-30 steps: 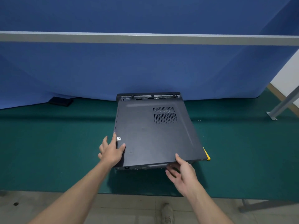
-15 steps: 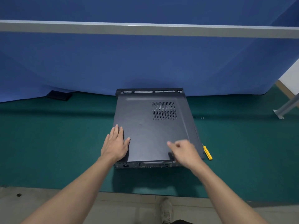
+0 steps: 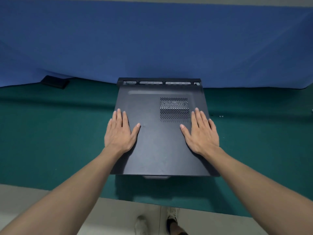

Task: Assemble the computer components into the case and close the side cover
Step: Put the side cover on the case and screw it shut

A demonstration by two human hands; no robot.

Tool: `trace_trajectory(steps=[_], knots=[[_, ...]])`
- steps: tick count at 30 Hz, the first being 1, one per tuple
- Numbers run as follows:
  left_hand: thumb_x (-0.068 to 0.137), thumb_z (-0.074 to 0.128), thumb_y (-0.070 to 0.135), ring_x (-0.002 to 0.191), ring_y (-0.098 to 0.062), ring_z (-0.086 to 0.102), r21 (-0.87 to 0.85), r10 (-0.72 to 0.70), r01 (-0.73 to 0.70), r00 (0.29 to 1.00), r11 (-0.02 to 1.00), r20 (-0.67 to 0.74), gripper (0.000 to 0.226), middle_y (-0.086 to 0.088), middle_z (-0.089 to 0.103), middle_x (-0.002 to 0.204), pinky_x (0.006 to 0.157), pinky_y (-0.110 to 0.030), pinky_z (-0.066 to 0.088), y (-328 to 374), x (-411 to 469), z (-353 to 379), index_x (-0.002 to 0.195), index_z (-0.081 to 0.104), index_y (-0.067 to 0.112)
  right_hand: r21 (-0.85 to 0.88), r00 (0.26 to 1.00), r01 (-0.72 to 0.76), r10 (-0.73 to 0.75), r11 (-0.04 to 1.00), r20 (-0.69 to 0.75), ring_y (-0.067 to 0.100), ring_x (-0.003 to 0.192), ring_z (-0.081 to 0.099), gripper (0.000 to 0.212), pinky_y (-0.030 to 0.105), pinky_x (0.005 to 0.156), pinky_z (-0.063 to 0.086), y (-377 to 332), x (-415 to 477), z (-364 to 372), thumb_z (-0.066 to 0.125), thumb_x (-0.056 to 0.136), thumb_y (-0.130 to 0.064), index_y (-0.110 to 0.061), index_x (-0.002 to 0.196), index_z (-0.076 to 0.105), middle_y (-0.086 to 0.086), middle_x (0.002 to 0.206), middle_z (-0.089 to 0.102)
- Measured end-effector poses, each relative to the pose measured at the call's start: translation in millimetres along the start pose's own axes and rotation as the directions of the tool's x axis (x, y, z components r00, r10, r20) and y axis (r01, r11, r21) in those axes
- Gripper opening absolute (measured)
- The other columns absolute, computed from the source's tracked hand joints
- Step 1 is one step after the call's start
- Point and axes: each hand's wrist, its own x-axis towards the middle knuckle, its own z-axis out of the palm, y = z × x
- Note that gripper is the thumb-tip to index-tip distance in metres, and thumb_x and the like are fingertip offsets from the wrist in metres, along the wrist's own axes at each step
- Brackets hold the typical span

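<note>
A blue curtain [image 3: 152, 39] fills the view from 10 to 2 o'clock. Below it the green counter [image 3: 50, 133] carries the computer case [image 3: 159, 80] at the centre, its slotted far edge showing at 12 o'clock. The dark side cover [image 3: 157, 153] lies flat on top of the case. The left grip [image 3: 119, 133] presses flat on the cover at 9 o'clock, fingers straight and holding nothing. The right grip [image 3: 201, 133] does likewise at 3 o'clock, just beside the vent grille [image 3: 174, 110]. A small black object [image 3: 54, 82] sits at 10 o'clock. Two tiny screws [image 3: 221, 116] lie at 3 o'clock.
</note>
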Motion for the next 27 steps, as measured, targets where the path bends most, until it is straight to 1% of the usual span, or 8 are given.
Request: trace_trajectory(steps=[2, 4, 8, 13, 17, 22, 27], knots=[[0.096, 0.009, 0.064, 0.149, -0.02, -0.011, 0.008, -0.029, 0.029, 0.999, 1.0, -0.017, 0.082, -0.011, -0.008, 0.162, 0.122, -0.036, -0.001, -0.5, -5.6, 5.9, 0.155, -0.001, 0.008, 0.004, 0.999, -0.03, 0.03, 1.0, 0.015, 0.011, 0.147, -0.01, 0.078, 0.04, 0.119, 0.001, 1.5, -4.4, 6.1, 0.002, 0.092, -0.065, -0.018, 0.153, -0.002, -0.003, 0.161, -0.009], [0.095, 0.007, 0.064, 0.149, -0.019, -0.012, 0.013, -0.025, 0.026, 0.999, 1.0, -0.036, 0.082, -0.01, -0.008, 0.162, 0.122, -0.036, -0.003, -0.5, -11.7, 9.7, 0.155, -0.002, 0.009, 0.001, 0.999, -0.044, 0.044, 0.999, -0.003, 0.011, 0.147, -0.009, 0.079, 0.042, 0.119, 0.002, 1.6, -10.5, 9.4, 0.0, 0.091, -0.066, -0.017, 0.153, -0.002, -0.003, 0.161, -0.008], [0.095, 0.006, 0.064, 0.149, -0.017, -0.013, 0.017, -0.021, 0.022, 0.998, 1.0, -0.055, 0.081, -0.007, -0.009, 0.162, 0.121, -0.035, -0.005, -0.3, -15.7, 12.2, 0.155, -0.002, 0.011, 0.023, 0.998, -0.053, 0.053, 0.998, -0.02, 0.011, 0.147, -0.008, 0.081, 0.043, 0.119, 0.005, 3.0, -16.2, 11.0, -0.001, 0.09, -0.068, -0.017, 0.154, 0.0, -0.003, 0.161, -0.006], [0.094, 0.005, 0.065, 0.148, -0.017, -0.015, 0.014, -0.017, 0.018, 0.999, 1.0, -0.05, 0.081, -0.007, -0.01, 0.162, 0.121, -0.034, -0.007, 2.8, 6.8, 10.8, 0.155, -0.004, 0.012, 0.009, 0.998, -0.07, 0.07, 0.998, -0.004, 0.01, 0.146, -0.013, 0.081, 0.042, 0.119, 0.003, 3.6, 7.2, 10.8, -0.003, 0.089, -0.069, -0.02, 0.152, -0.006, -0.004, 0.16, -0.012], [0.093, 0.001, 0.066, 0.148, -0.017, -0.018, 0.03, -0.014, 0.016, 0.998, 0.999, -0.058, 0.082, -0.008, -0.012, 0.162, 0.119, -0.034, -0.01, 3.0, 20.8, 13.4, 0.154, -0.007, 0.012, -0.012, 0.997, -0.075, 0.075, 0.997, 0.003, 0.01, 0.145, -0.016, 0.081, 0.045, 0.119, 0.004, 3.5, 21.9, 12.5, -0.005, 0.087, -0.07, -0.021, 0.152, -0.009, -0.004, 0.159, -0.015], [0.093, 0.001, 0.066, 0.147, -0.016, -0.019, 0.027, -0.012, 0.013, 0.998, 1.0, -0.061, 0.082, -0.007, -0.014, 0.161, 0.12, -0.034, -0.009, 3.0, 23.2, 12.8, 0.154, -0.008, 0.012, -0.005, 0.996, -0.082, 0.082, 0.997, 0.024, 0.011, 0.145, -0.017, 0.08, 0.049, 0.115, 0.019, 1.2, 23.7, 9.3, -0.001, 0.089, -0.07, -0.021, 0.152, -0.008, -0.004, 0.159, -0.015], [0.094, 0.001, 0.065, 0.147, -0.016, -0.018, 0.021, 0.013, -0.012, 0.998, 1.0, -0.06, 0.081, -0.007, -0.013, 0.161, 0.119, -0.032, -0.01, 3.3, 8.9, 12.9, 0.154, -0.008, 0.011, -0.028, 0.997, -0.068, 0.069, 0.997, 0.038, 0.013, 0.146, -0.015, 0.079, 0.049, 0.113, 0.023, 0.3, 10.9, 8.7, 0.0, 0.09, -0.067, -0.019, 0.153, -0.005, -0.002, 0.16, -0.013]])
